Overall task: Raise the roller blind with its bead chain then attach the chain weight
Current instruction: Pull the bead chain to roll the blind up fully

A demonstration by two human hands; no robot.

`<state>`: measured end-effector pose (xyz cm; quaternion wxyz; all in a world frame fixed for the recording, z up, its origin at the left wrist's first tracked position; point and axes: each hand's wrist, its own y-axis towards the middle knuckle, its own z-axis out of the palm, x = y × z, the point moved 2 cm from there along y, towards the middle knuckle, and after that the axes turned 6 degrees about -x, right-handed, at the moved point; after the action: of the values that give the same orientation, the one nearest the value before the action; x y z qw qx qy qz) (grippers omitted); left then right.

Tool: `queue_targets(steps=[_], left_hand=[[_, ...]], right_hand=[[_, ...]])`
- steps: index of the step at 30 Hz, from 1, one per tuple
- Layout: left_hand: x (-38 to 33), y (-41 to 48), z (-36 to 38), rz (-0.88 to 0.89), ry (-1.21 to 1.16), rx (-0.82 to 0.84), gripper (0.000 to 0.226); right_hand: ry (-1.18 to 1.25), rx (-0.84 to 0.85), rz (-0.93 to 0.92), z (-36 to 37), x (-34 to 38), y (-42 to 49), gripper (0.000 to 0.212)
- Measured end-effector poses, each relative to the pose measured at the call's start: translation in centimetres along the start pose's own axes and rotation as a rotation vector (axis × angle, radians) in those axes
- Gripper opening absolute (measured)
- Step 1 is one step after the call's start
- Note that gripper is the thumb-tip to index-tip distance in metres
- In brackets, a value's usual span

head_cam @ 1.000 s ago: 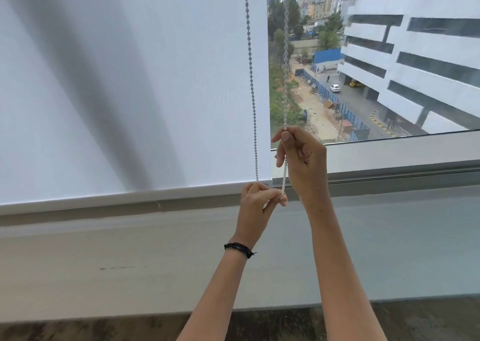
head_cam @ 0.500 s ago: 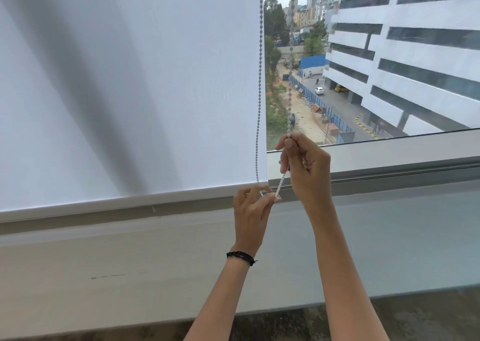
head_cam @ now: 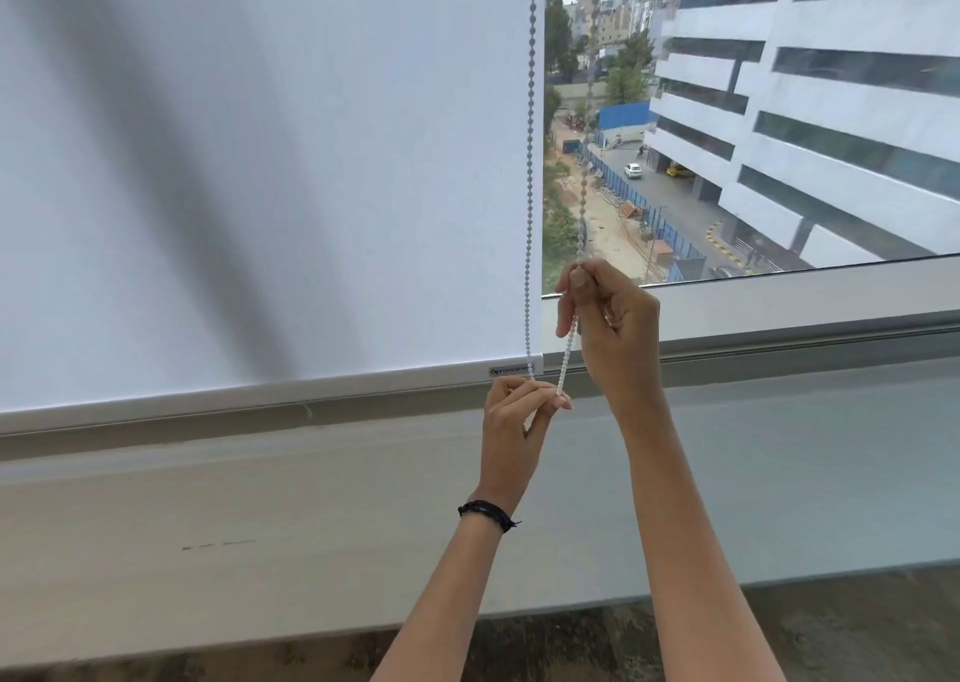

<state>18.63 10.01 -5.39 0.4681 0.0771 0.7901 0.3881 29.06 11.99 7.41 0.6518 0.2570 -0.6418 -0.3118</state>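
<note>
A white roller blind (head_cam: 260,161) covers the left of the window, its bottom bar (head_cam: 260,393) close above the sill. A bead chain (head_cam: 530,161) hangs as a loop along the blind's right edge, with two strands. My right hand (head_cam: 613,322) pinches the right strand between thumb and forefinger just below the glass. My left hand (head_cam: 514,421), lower, pinches the bottom of the loop near the bar's right end. A black band circles my left wrist. No chain weight shows.
A pale window frame (head_cam: 779,307) and a wide grey sill (head_cam: 208,525) run across below the blind. Uncovered glass on the right shows a white building (head_cam: 831,109) and a street far below. A dark mottled ledge edges the bottom.
Both hands stay on the chain in nearly the same grip. The view has shifted a little left and up, and the blind's bottom bar sits about where it was.
</note>
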Motion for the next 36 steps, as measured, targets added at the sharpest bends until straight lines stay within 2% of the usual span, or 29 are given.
queue_targets(steps=[10,13,16,20,24,27,31,36], left_hand=[[2.4,-0.5,-0.2,-0.009,0.052,0.063,0.018],[1.7,0.1,-0.7,-0.008,0.033,0.085,0.028],[-0.7,2.0,-1.9,-0.050,-0.116,0.009,0.038],[-6.9,7.6,-4.1,-0.043,-0.308,-0.186,0.033],[-14.0,13.8,-5.8,0.115,-0.399,-0.150,0.036],[-17.1,16.4,-6.2,0.131,-0.447,-0.137,0.035],[-18.0,16.8,-5.7,0.168,-0.402,-0.189,0.022],[-17.1,17.3,-6.0,0.193,-0.270,-0.226,0.022]], right_hand=[[0.012,0.026,0.037,0.6,-2.0,-0.9,0.022],[-0.003,0.029,0.030,0.6,-1.7,-0.7,0.021],[-0.019,0.026,0.035,0.4,-1.5,-0.6,0.022],[-0.004,0.061,0.019,0.6,-1.1,-0.8,0.023],[0.033,0.089,0.015,1.4,-0.9,-1.1,0.023],[0.038,0.092,0.024,1.9,-0.9,-1.1,0.023],[0.015,0.080,0.016,1.8,-1.0,-0.8,0.028],[0.012,0.057,0.034,1.4,-1.6,-0.7,0.023]])
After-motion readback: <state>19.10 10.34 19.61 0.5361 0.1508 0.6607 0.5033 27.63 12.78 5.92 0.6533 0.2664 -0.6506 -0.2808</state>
